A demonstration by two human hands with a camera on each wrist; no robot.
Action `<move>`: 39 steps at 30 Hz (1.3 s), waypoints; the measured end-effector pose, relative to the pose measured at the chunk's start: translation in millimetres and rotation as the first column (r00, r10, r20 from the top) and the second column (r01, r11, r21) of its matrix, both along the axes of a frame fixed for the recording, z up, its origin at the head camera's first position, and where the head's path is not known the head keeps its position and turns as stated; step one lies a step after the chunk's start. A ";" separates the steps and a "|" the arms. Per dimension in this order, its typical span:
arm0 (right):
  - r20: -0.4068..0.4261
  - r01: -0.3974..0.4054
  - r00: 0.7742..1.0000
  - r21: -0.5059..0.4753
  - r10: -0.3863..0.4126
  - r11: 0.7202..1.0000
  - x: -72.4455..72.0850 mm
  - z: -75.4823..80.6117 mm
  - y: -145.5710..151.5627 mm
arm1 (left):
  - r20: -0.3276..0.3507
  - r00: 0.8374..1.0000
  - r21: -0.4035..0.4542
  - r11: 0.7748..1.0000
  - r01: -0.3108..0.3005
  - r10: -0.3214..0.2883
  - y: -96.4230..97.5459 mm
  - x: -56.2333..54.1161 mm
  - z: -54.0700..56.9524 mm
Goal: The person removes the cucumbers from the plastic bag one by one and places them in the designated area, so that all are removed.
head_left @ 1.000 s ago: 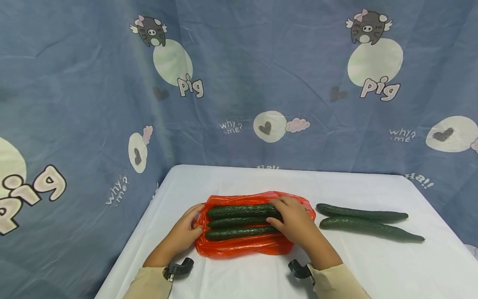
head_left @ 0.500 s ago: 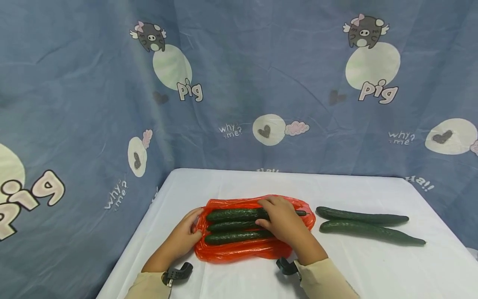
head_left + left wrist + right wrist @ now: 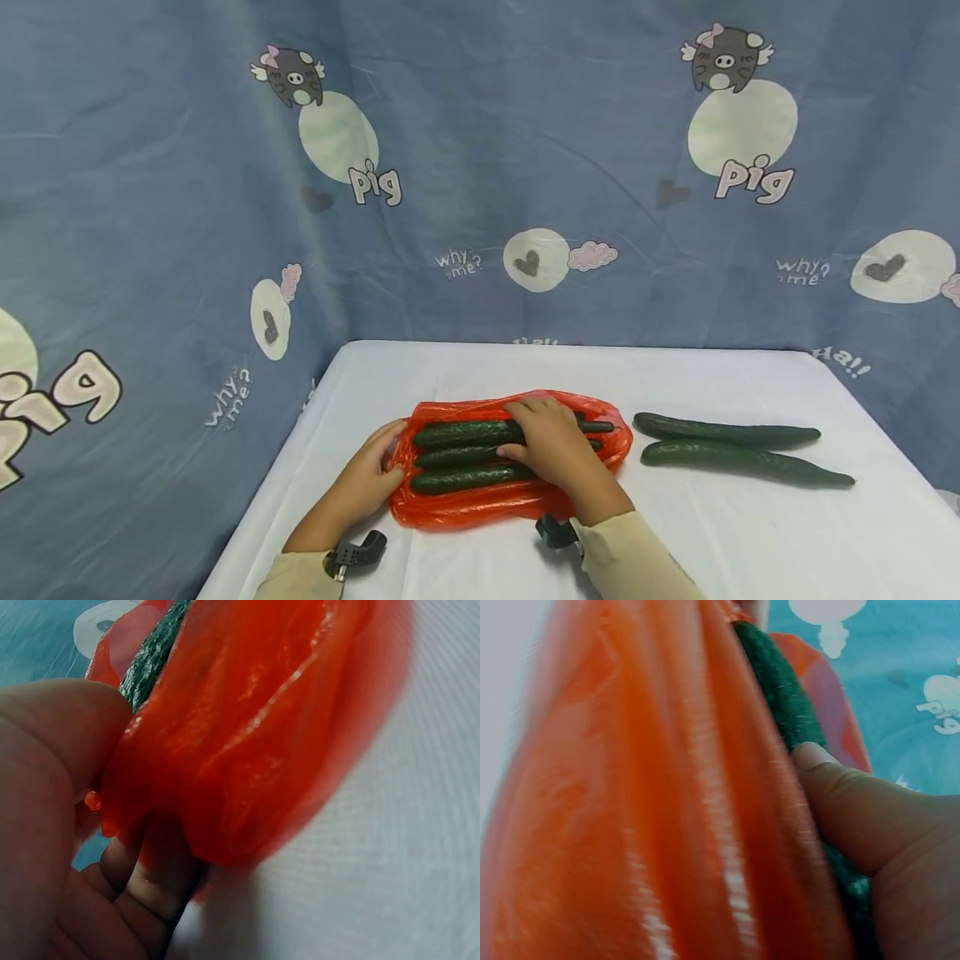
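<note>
An orange-red plastic bag (image 3: 517,510) lies spread on the white table with several dark green cucumbers (image 3: 465,478) side by side in its opening. My left hand (image 3: 367,475) holds the bag's left edge. In the left wrist view, the thumb (image 3: 75,724) lies over the bag's edge and the other fingers are partly behind the film. Across the cucumbers lies my right hand (image 3: 551,442), its fingers over the far cucumber (image 3: 468,432) and its thumb near the middle one (image 3: 453,457). In the right wrist view, the thumb (image 3: 855,795) presses on a cucumber (image 3: 780,690).
To the right of the bag, two more cucumbers (image 3: 727,430) lie on the table (image 3: 750,550), touching near their left ends. A blue patterned cloth (image 3: 450,167) hangs behind the table and along its left side.
My right hand has slid left along the cucumbers, uncovering their right ends. The left hand keeps its place at the bag's edge. The cucumbers and bag stay about where they were.
</note>
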State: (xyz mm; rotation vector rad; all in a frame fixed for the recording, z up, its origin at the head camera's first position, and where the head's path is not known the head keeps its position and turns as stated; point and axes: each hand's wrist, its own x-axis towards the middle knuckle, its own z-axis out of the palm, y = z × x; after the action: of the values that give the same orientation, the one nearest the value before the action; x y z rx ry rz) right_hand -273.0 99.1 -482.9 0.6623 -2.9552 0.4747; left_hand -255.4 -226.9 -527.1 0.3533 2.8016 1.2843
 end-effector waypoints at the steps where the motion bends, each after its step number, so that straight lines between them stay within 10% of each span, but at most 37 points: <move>1: -0.006 0.005 1.000 0.008 -0.005 1.000 -0.7 -1.2 -1.7 | -0.001 1.000 0.008 1.000 0.000 0.000 -0.9 0.7 -0.1; 39: -0.218 0.036 0.975 -0.004 -0.036 0.999 8.6 -24.0 -22.9 | -0.006 1.000 0.014 1.000 0.012 -0.012 -2.1 2.3 -1.0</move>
State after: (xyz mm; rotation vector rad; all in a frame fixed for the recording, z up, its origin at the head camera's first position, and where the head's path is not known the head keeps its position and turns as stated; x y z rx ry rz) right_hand -264.4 76.1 -506.9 0.6158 -2.7554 0.3720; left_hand -253.1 -229.0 -528.2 0.3742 2.7926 1.3034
